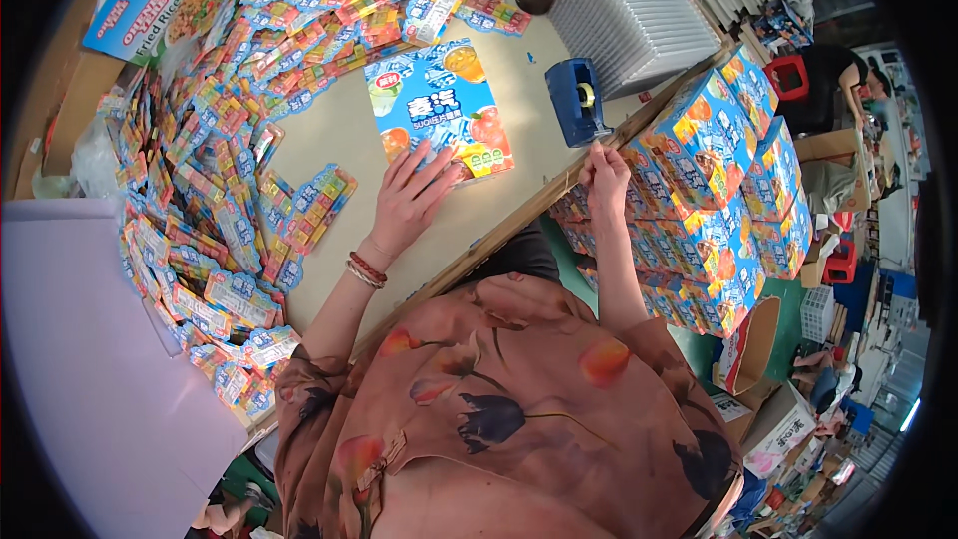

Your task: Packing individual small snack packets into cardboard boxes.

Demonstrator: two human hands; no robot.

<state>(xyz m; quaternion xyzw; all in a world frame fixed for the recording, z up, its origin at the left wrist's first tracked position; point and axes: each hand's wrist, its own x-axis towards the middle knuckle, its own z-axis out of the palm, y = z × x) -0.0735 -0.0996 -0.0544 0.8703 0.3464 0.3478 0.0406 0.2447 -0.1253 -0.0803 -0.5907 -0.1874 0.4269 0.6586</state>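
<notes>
Left hand flat on a blue box, right hand at the tape dispenser.

We see our left hand (409, 195) just above the frame's centre, fingers spread apart and pressed flat on the lower edge of the blue fruit-printed box (442, 105) lying on the table (339, 140). Our right hand (604, 175), right of centre, has its fingertips pinched together at the table's edge just below the dark blue tape dispenser (574, 100); what they pinch we cannot tell. Small colourful packets (230, 120) crowd the upper left. Stacked blue cartons (718, 190) stand at the right.
</notes>
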